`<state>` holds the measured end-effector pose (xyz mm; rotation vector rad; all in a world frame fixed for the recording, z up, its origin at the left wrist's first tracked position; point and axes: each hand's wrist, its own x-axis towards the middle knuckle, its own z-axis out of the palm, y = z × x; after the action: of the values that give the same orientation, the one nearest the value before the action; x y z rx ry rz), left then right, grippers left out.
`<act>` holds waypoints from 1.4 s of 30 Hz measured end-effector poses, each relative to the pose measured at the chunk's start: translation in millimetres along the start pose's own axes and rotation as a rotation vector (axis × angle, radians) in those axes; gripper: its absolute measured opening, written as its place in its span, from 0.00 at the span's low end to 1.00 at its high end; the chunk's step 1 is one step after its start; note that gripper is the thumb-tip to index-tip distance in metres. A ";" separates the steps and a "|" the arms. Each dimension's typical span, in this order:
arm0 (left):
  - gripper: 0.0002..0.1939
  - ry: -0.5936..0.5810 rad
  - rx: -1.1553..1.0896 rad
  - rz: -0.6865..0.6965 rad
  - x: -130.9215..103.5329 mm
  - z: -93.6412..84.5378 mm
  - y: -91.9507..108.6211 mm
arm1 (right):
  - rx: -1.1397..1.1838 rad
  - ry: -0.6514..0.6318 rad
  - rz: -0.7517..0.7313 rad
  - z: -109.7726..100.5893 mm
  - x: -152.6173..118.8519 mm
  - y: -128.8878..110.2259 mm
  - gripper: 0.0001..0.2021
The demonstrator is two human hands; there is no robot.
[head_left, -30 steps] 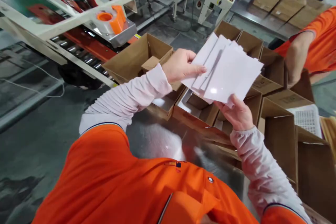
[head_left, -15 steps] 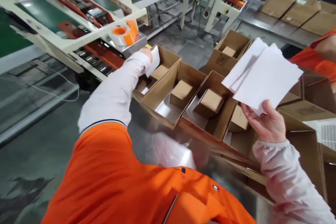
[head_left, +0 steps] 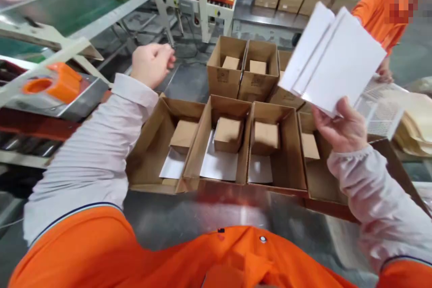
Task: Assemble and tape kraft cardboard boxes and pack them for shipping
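White cards (head_left: 332, 56) sit clamped in your right hand (head_left: 340, 128); your left hand (head_left: 151, 63) hovers empty, fingers loosely curled, above the open cartons (head_left: 222, 144).

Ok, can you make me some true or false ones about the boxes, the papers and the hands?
1. The right hand holds a stack of white papers. True.
2. The left hand holds a paper too. False: it holds nothing and is raised above the boxes.
3. Each open box in the near row has a small brown box inside. True.
4. The orange tape roller sits inside a box. False: it rests on the machine to the left.
5. Another person in orange stands at the far right. True.
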<state>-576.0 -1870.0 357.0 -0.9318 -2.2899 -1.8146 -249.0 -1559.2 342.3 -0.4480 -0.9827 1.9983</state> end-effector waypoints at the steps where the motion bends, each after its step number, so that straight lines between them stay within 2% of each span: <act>1: 0.20 -0.034 -0.027 0.014 -1.6 21.8 28.7 | 0.023 -0.023 0.001 5.2 3.4 -4.6 0.12; 4: 0.25 -0.450 -0.247 0.088 -16.5 87.8 111.8 | 0.076 -0.107 0.003 21.5 12.8 -16.2 0.13; 5: 0.25 -0.575 -0.318 0.116 -22.1 107.7 134.5 | 0.079 -0.135 0.002 25.8 16.1 -21.1 0.12; 6: 0.23 -0.651 -0.381 0.142 -26.8 125.8 153.5 | 0.073 -0.161 0.000 28.9 19.4 -27.2 0.12; 7: 0.17 -0.673 -0.436 0.161 -30.1 142.1 168.9 | 0.062 -0.188 -0.010 30.8 22.7 -34.9 0.12; 9: 0.06 -0.603 -0.517 0.192 -32.6 168.7 190.0 | 0.030 -0.257 -0.044 30.3 28.4 -54.8 0.13; 11: 0.09 -0.512 -0.555 0.229 -31.1 188.4 201.6 | -0.016 -0.324 -0.080 24.2 32.0 -77.9 0.14; 15: 0.14 -0.533 -0.553 0.281 -31.6 215.5 209.3 | -0.139 -0.392 -0.113 -4.4 34.4 -114.3 0.15; 18: 0.18 -0.501 -0.512 0.254 -43.1 235.3 206.1 | -0.192 -0.421 -0.092 -36.5 38.3 -121.5 0.08; 22: 0.18 -0.437 -0.447 0.136 -71.2 267.6 195.6 | -0.166 -0.345 -0.041 -84.1 48.8 -107.2 0.09; 25: 0.20 -0.415 -0.398 0.026 -94.2 292.4 188.5 | -0.041 -0.221 0.060 -118.5 56.1 -89.2 0.07; 28: 0.24 -0.374 -0.390 -0.026 -114.6 312.3 183.9 | 0.110 -0.172 0.129 -147.4 58.9 -75.3 0.09; 31: 0.28 -0.356 -0.368 -0.059 -132.4 324.2 179.9 | 0.181 -0.181 0.182 -167.7 53.3 -72.1 0.12; 34: 0.29 -0.342 -0.386 -0.038 -148.5 329.9 178.1 | 0.166 -0.209 0.222 -180.8 40.8 -81.9 0.14; 37: 0.28 -0.315 -0.426 0.001 -165.0 334.2 184.4 | 0.126 -0.283 0.212 -191.3 27.3 -103.6 0.12; 40: 0.28 -0.299 -0.464 0.060 -184.0 339.3 200.1 | 0.097 -0.352 0.213 -202.4 15.3 -130.9 0.07; 42: 0.29 -0.292 -0.477 0.108 -197.1 343.7 211.6 | 0.084 -0.396 0.218 -210.9 9.1 -146.8 0.09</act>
<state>-206.4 -1614.8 354.8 -1.4399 -1.9177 -2.3606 -46.2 -1402.2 324.3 -0.1154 -1.1196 2.3732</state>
